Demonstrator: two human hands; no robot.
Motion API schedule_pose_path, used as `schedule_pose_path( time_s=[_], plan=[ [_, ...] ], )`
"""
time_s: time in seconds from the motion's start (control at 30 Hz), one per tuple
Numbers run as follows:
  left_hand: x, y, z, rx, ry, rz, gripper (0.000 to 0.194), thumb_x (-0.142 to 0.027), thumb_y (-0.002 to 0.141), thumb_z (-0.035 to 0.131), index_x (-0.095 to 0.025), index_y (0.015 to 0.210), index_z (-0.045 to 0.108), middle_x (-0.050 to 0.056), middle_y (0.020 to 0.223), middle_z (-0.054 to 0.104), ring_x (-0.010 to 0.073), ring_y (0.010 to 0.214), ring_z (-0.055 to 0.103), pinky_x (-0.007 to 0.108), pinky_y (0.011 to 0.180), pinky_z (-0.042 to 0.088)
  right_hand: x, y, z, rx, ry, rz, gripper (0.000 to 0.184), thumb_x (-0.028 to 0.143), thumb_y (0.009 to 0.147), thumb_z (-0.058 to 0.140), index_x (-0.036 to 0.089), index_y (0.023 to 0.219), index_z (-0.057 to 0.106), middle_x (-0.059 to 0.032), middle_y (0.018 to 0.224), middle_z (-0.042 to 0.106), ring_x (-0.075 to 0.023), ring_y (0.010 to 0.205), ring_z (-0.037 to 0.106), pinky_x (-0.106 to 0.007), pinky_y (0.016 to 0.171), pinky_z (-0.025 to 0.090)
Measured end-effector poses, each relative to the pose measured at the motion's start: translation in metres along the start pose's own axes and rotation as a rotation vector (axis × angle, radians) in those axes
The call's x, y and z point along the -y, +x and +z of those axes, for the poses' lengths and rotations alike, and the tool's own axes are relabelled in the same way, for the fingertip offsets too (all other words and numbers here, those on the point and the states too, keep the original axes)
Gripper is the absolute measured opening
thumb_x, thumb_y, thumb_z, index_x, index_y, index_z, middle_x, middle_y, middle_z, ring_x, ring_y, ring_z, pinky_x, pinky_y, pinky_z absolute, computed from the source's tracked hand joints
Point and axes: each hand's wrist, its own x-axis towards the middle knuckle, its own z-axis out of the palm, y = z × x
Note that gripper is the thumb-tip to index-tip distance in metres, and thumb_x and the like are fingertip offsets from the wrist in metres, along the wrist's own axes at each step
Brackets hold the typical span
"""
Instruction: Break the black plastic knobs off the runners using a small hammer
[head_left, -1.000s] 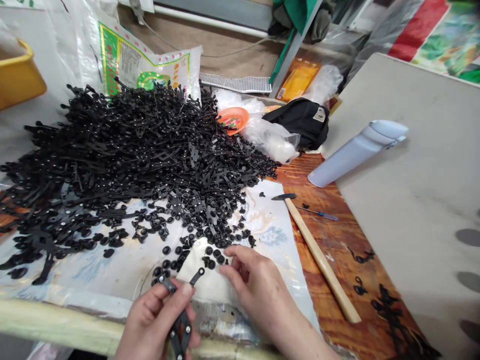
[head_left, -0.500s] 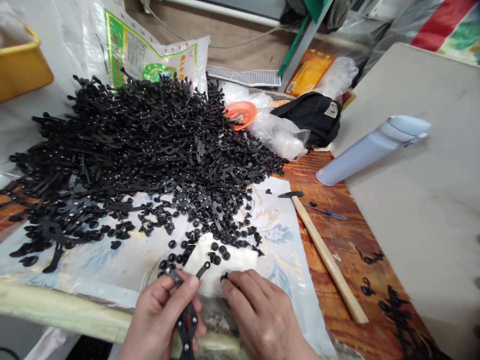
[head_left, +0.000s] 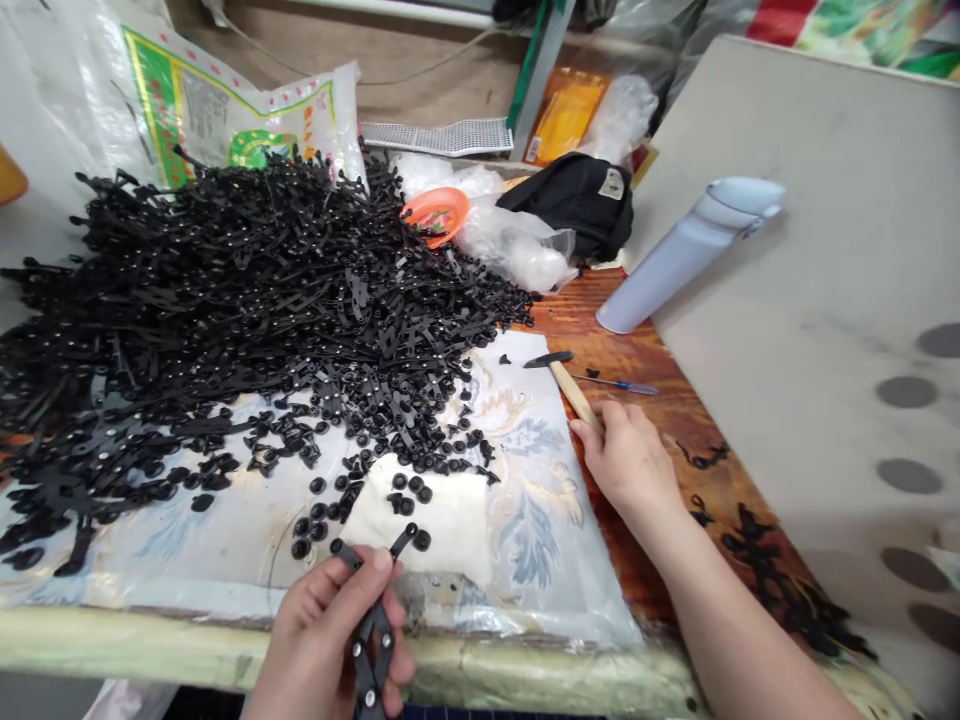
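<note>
While a jointed black plastic piece is gripped at the near edge of the work surface, its slim, matt arms are seen linked by small round pivots, with one arm angled up and away toward the far right. It is clamped in the left hand, the thumb pressed over its upper end and the fingers curled together beneath it. The right hand is held well to the right, its fingers slightly apart, with the fingertips touching the end of a wooden hammer handle. A blue-handled screwdriver lies just beyond it on a reddish wooden tabletop.

Loose black round fittings are scattered around a white cloth patch on a printed plastic sheet, and a large heap of similar black pieces is piled to the far left. A woven sack stands behind the heap. An orange dish sits in clear plastic bagging beside a black bag. A pale blue flask lies on a grey board to the right.
</note>
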Motion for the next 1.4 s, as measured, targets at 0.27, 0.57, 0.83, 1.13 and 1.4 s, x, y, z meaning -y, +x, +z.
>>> schedule_pose_path(
  time_s=[0.27, 0.57, 0.83, 1.13, 1.4],
  plan=[
    [0.004, -0.005, 0.005, -0.039, 0.065, 0.075, 0.036, -0.04, 0.051, 0.088, -0.015, 0.061, 0.064, -0.004, 0.045, 0.059, 0.0095, 0.03, 0.051, 0.016, 0.024, 0.036, 0.013, -0.042, -0.04, 0.178, 0.338, -0.037, 0.025, 0.033, 0.093, 0.038, 0.019, 0.103, 0.056, -0.0052, 0.076, 0.061, -0.021, 0.067, 0.06, -0.033, 0.066, 0.047],
    [0.007, -0.006, 0.009, -0.09, 0.089, 0.112, 0.036, -0.037, 0.049, 0.089, -0.015, 0.063, 0.065, -0.004, 0.046, 0.059, 0.0106, 0.03, 0.052, 0.016, 0.024, 0.036, 0.034, -0.116, -0.054, 0.509, 0.788, -0.064, 0.028, 0.042, 0.101, 0.037, 0.022, 0.113, 0.051, 0.0026, 0.07, 0.049, -0.0145, 0.063, 0.051, -0.023, 0.049, 0.037],
    [0.007, -0.006, 0.011, -0.09, 0.138, 0.121, 0.035, -0.038, 0.051, 0.088, -0.014, 0.062, 0.065, -0.004, 0.046, 0.059, 0.0102, 0.03, 0.051, 0.016, 0.023, 0.035, 0.03, -0.122, -0.046, 0.507, 0.818, -0.093, 0.021, 0.038, 0.103, 0.034, 0.024, 0.097, 0.049, 0.0052, 0.069, 0.042, -0.0132, 0.06, 0.042, -0.024, 0.054, 0.035],
    [0.007, 0.0, -0.002, -0.05, 0.202, 0.109, 0.035, -0.039, 0.052, 0.089, -0.016, 0.063, 0.066, -0.002, 0.05, 0.062, 0.0131, 0.034, 0.053, 0.02, 0.025, 0.039, 0.028, -0.127, -0.041, 0.461, 0.818, -0.112, 0.016, 0.033, 0.102, 0.036, 0.024, 0.1, 0.048, 0.0049, 0.071, 0.047, -0.0124, 0.06, 0.046, -0.025, 0.055, 0.036],
    [0.011, 0.0, -0.001, -0.023, 0.223, 0.122, 0.032, -0.038, 0.056, 0.087, -0.017, 0.067, 0.065, -0.002, 0.05, 0.062, 0.0147, 0.035, 0.054, 0.021, 0.026, 0.04, 0.024, -0.13, -0.036, 0.441, 0.806, -0.129, 0.015, 0.033, 0.102, 0.036, 0.025, 0.098, 0.047, 0.0045, 0.07, 0.049, -0.0134, 0.059, 0.047, -0.026, 0.054, 0.038]
  ],
)
